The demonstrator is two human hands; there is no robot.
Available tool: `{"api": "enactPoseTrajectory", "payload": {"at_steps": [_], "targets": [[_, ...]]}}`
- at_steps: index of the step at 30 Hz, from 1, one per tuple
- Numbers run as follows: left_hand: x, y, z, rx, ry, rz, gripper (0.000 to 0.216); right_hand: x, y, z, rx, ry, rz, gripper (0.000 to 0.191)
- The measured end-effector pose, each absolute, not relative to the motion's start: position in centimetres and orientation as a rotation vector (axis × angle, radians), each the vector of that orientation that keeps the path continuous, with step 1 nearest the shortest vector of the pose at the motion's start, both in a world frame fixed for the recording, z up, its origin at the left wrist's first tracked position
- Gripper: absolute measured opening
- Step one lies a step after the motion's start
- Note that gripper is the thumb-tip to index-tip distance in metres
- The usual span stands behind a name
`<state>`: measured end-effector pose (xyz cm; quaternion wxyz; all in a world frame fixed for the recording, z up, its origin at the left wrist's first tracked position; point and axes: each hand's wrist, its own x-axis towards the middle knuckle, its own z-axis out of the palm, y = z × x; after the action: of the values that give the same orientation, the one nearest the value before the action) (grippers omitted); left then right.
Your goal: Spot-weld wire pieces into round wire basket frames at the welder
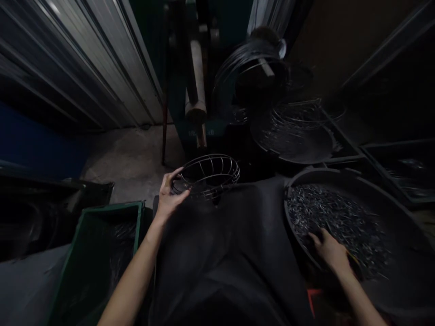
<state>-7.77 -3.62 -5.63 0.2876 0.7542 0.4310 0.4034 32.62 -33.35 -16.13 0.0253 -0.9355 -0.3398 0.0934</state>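
My left hand [170, 195] is closed on the near rim of a round wire guard [208, 174], a cage of thin metal rings and spokes held over a dark cloth on my lap. My right hand [329, 251] reaches into a large dark basin [401, 213] filled with several small shiny metal pieces [340, 217]. Its fingers are curled down among the pieces, and what they hold is hidden in the dim light.
A green-rimmed crate [102, 213] sits at lower left beside the concrete floor [132, 158]. Behind stand a machine with a wooden handle [196, 77], coils of wire [251, 68] and another dark tray of wire parts [299, 136]. Corrugated metal sheeting [84, 59] lines the left wall.
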Motion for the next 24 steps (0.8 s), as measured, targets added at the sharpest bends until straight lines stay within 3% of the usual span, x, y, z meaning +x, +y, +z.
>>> {"api": "enactPoseTrajectory", "payload": {"at_steps": [4,9,11,15,18,21,24], "targets": [[-8.4,-5.3,-2.9,2.072,1.25,1.036,0.06,31.1,-33.2,-13.1,-2.982,-1.059,0.362,0.033],[-7.6,-7.3,-0.5,2.106,1.358,1.072,0.059,30.3,-32.2,-8.9,-2.609,-0.966,-0.127,0.044],[-6.7,-7.9,-0.1,2.107,1.383,1.105,0.058,28.9,-31.1,-8.4,-2.354,-1.076,-0.154,0.045],[-5.5,-8.3,0.2,2.111,1.361,1.046,0.056,24.5,-28.8,-10.8,-1.927,-1.484,0.249,0.044],[-5.5,-7.9,0.5,2.122,1.33,0.938,0.058,22.3,-27.6,-11.6,-1.941,-1.362,0.417,0.045],[-5.7,-7.1,0.5,2.161,1.286,0.85,0.059,21.0,-25.4,-8.4,-1.867,-1.098,0.551,0.036],[-5.5,-6.6,0.3,2.226,1.248,0.805,0.06,19.3,-21.0,-2.8,-1.631,-1.238,0.732,0.027]]}}
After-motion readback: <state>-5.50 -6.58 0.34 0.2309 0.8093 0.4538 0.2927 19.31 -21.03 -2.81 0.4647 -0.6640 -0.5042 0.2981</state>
